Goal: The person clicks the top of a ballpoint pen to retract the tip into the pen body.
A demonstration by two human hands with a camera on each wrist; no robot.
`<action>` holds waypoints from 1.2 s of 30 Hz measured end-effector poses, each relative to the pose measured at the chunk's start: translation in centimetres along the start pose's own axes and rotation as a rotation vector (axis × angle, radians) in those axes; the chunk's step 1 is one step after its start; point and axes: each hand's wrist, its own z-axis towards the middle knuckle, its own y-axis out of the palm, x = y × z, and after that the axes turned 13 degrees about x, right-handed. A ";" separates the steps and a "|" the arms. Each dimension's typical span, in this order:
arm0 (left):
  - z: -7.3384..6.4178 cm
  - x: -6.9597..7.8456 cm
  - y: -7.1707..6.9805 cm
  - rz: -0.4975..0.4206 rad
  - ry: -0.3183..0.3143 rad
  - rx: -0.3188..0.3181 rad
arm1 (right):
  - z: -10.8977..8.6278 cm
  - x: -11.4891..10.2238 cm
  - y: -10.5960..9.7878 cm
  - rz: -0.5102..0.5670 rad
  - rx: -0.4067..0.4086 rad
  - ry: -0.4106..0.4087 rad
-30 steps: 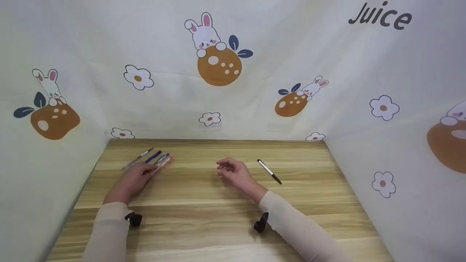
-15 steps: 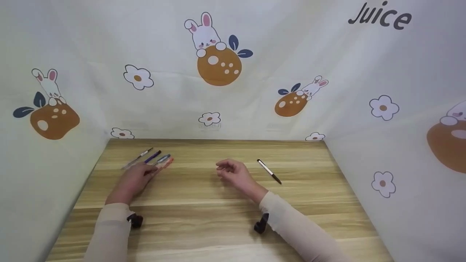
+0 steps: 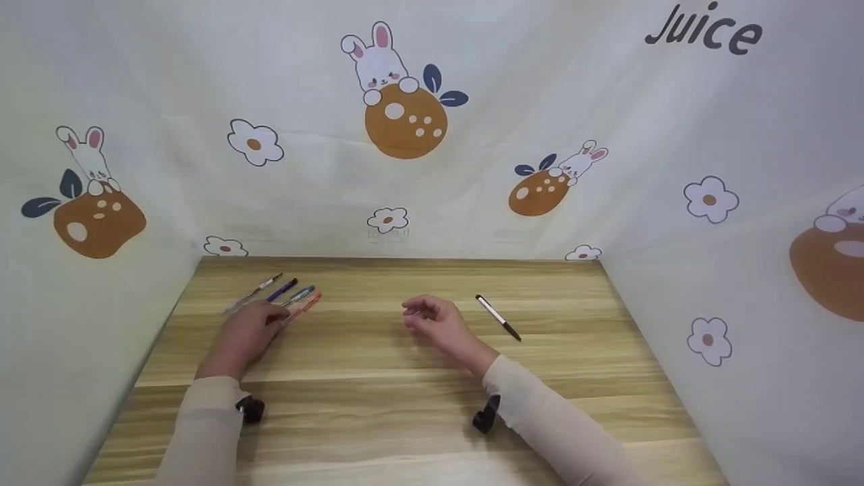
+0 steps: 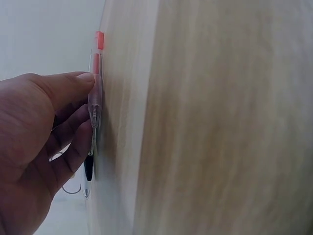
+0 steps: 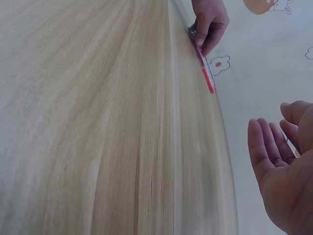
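On the left of the table, my left hand reaches over a group of pens, and its thumb and fingers pinch a clear-barrelled red pen. The red end of that pen points to the far right. Close beside it lie a grey-blue pen, a dark blue pen and a slim clear pen, all slanting roughly the same way. My left hand covers their near ends. My right hand hovers near the middle, fingers relaxed and slightly bent, holding nothing.
A white pen with black ends lies to the right of my right hand. The wood-grain table is bordered at the back and sides by pale curtains printed with rabbits, oranges and flowers.
My left hand has shifted very slightly to the right. The red pen's end now sits a little more apart from the grey-blue pen. My right hand has stayed nearly still.
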 end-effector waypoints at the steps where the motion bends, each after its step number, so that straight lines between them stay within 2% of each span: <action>1: 0.0 0.0 0.0 -0.001 -0.008 -0.002 | 0.0 0.0 0.0 0.001 0.003 0.000; 5: 0.1 0.0 0.0 -0.006 -0.025 -0.003 | -0.1 -0.1 -0.2 -0.019 0.015 -0.006; 10: 0.4 0.4 0.0 -0.030 -0.016 0.021 | -0.1 -0.2 -0.8 -0.084 0.013 -0.035; 14: 0.5 1.3 0.0 -0.081 -0.053 0.013 | 0.0 -0.2 -1.5 -0.167 0.015 -0.070; 18: 0.6 2.7 0.3 -0.159 -0.080 0.000 | -0.2 -0.1 -2.6 -0.212 0.014 -0.091; 26: 0.9 5.9 1.8 -0.274 -0.045 -0.069 | -0.9 -0.2 -5.2 -0.267 0.022 -0.118; 32: 1.4 8.5 3.3 -0.306 -0.029 -0.109 | -1.2 -0.2 -7.1 -0.307 0.060 -0.130; 36: 1.6 10.3 4.6 -0.313 0.004 -0.129 | -1.6 -0.1 -8.3 -0.303 0.082 -0.126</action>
